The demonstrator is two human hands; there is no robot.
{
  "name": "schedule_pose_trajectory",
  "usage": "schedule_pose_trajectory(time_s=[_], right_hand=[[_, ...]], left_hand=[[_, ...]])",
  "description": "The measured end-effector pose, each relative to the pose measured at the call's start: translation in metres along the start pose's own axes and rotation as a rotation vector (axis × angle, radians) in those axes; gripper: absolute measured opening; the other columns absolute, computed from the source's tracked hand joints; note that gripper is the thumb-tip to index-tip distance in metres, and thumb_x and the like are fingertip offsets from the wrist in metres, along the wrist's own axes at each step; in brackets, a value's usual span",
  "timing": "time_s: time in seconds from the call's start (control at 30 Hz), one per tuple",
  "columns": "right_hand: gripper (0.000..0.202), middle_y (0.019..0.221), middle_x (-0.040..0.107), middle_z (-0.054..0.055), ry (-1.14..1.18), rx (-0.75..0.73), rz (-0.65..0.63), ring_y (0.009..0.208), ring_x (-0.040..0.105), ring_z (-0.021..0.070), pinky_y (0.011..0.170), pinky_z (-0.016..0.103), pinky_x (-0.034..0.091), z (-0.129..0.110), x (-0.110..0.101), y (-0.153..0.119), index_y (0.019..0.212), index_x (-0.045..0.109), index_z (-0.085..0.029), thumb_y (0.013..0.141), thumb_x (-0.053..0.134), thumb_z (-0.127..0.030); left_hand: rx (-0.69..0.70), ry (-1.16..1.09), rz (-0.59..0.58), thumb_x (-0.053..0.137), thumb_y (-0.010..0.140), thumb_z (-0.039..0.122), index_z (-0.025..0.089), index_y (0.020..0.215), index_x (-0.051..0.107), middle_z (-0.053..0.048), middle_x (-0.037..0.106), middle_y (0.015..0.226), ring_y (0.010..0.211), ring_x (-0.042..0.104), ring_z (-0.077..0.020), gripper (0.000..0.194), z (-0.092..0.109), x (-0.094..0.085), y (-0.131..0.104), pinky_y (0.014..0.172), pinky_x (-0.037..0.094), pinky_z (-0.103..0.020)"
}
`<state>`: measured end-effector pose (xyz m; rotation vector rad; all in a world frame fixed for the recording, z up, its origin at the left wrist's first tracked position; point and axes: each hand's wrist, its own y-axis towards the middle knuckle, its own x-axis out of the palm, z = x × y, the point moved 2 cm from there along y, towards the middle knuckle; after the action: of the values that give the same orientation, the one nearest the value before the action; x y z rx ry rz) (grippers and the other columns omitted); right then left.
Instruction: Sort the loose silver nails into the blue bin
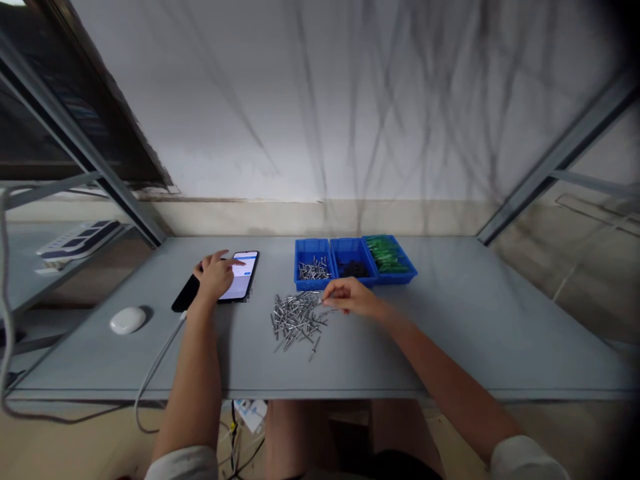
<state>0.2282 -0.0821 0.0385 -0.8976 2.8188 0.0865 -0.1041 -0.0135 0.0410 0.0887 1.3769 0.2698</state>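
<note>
My left hand is open over a lit smartphone, its index finger stretched onto the screen. A black object lies partly hidden beneath that hand and wrist, with a white cable at its edge. My right hand is pinched at the right edge of a loose pile of thin silver metal rods. Something small and silvery shows at its fingertips, apparently one of the rods. Just behind stand blue bins: the left bin holds similar metal rods.
Black small parts fill the middle bin, green pieces the right one. A white rounded case sits at the left of the grey table. A white cable hangs over the front edge. Metal frame posts rise at both sides.
</note>
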Motion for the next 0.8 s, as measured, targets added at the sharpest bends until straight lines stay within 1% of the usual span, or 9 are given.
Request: schedule_pose_trajectory(time_s=[0.1, 0.17, 0.27, 0.33, 0.43, 0.53, 0.63, 0.7, 0.8], right_hand=[[0.03, 0.067, 0.06, -0.002, 0.293, -0.034, 0.11, 0.04, 0.039, 0.0044, 0.04, 0.02, 0.032, -0.002, -0.005, 0.002, 0.085, 0.062, -0.018, 0.07, 0.072, -0.043], [0.033, 0.07, 0.06, -0.003, 0.427, -0.067, 0.204, 0.039, 0.034, 0.0032, 0.038, 0.02, 0.03, -0.003, -0.009, 0.002, 0.093, 0.063, -0.02, 0.07, 0.072, -0.042], [0.037, 0.073, 0.058, -0.004, 0.597, -0.082, 0.325, 0.042, 0.03, 0.0038, 0.038, 0.019, 0.029, -0.005, -0.016, 0.0, 0.104, 0.062, -0.025, 0.071, 0.071, -0.038], [0.038, 0.077, 0.058, -0.003, 0.688, -0.094, 0.368, 0.044, 0.028, 0.0048, 0.039, 0.019, 0.029, -0.007, -0.02, -0.002, 0.107, 0.063, -0.028, 0.071, 0.07, -0.033], [0.039, 0.081, 0.059, -0.003, 0.776, -0.119, 0.396, 0.046, 0.027, 0.0061, 0.04, 0.019, 0.03, -0.009, -0.025, -0.005, 0.11, 0.062, -0.031, 0.072, 0.068, -0.027], [0.04, 0.08, 0.059, -0.004, 0.82, -0.147, 0.395, 0.047, 0.026, 0.006, 0.039, 0.017, 0.03, -0.01, -0.027, -0.006, 0.11, 0.062, -0.032, 0.071, 0.068, -0.024], [0.042, 0.078, 0.059, -0.005, 0.798, -0.154, 0.419, 0.045, 0.029, 0.0045, 0.039, 0.016, 0.03, -0.01, -0.029, -0.004, 0.11, 0.061, -0.032, 0.069, 0.071, -0.026], [0.042, 0.077, 0.061, -0.005, 0.715, -0.14, 0.454, 0.044, 0.033, 0.0038, 0.039, 0.017, 0.031, -0.01, -0.029, -0.002, 0.108, 0.061, -0.03, 0.068, 0.072, -0.029], [0.038, 0.075, 0.063, -0.003, 0.457, -0.119, 0.515, 0.042, 0.04, 0.0042, 0.039, 0.019, 0.033, -0.009, -0.028, 0.0, 0.102, 0.06, -0.024, 0.068, 0.073, -0.036]], left_hand=[[0.034, -0.013, -0.034, 0.039, 0.081, 0.011, 0.039, 0.099, 0.073, -0.001, 0.049, 0.138, 0.126, 0.036, -0.03, 0.048, -0.001, -0.001, 0.0, 0.101, 0.023, -0.054], [0.045, -0.014, -0.042, 0.039, 0.079, 0.01, 0.039, 0.096, 0.074, 0.0, 0.05, 0.137, 0.126, 0.037, -0.0295, 0.048, -0.001, -0.001, 0.0, 0.102, 0.022, -0.054], [0.049, -0.012, -0.05, 0.041, 0.077, 0.009, 0.039, 0.091, 0.075, 0.001, 0.052, 0.136, 0.126, 0.037, -0.0297, 0.047, 0.0, -0.002, 0.0, 0.102, 0.022, -0.053], [0.054, -0.013, -0.061, 0.042, 0.076, 0.009, 0.038, 0.089, 0.076, 0.001, 0.053, 0.135, 0.125, 0.038, -0.0299, 0.046, 0.0, -0.002, -0.001, 0.102, 0.022, -0.052], [0.077, -0.015, -0.076, 0.041, 0.076, 0.01, 0.037, 0.088, 0.076, 0.001, 0.055, 0.133, 0.125, 0.038, -0.03, 0.045, 0.0, -0.002, -0.001, 0.101, 0.023, -0.052], [0.103, -0.032, -0.06, 0.042, 0.076, 0.011, 0.037, 0.089, 0.076, 0.0, 0.055, 0.133, 0.124, 0.039, -0.0308, 0.045, -0.001, -0.003, -0.001, 0.099, 0.024, -0.053], [0.105, -0.06, -0.013, 0.042, 0.076, 0.01, 0.036, 0.091, 0.075, -0.001, 0.054, 0.134, 0.123, 0.04, -0.0308, 0.045, -0.003, -0.003, 0.0, 0.099, 0.025, -0.054], [0.098, -0.077, 0.02, 0.042, 0.077, 0.01, 0.034, 0.091, 0.075, -0.002, 0.054, 0.133, 0.123, 0.04, -0.0307, 0.044, -0.004, -0.003, 0.001, 0.099, 0.025, -0.054], [0.083, -0.101, 0.063, 0.042, 0.08, 0.012, 0.032, 0.092, 0.074, -0.003, 0.055, 0.133, 0.122, 0.041, -0.031, 0.04, -0.003, -0.004, 0.001, 0.097, 0.027, -0.054]])
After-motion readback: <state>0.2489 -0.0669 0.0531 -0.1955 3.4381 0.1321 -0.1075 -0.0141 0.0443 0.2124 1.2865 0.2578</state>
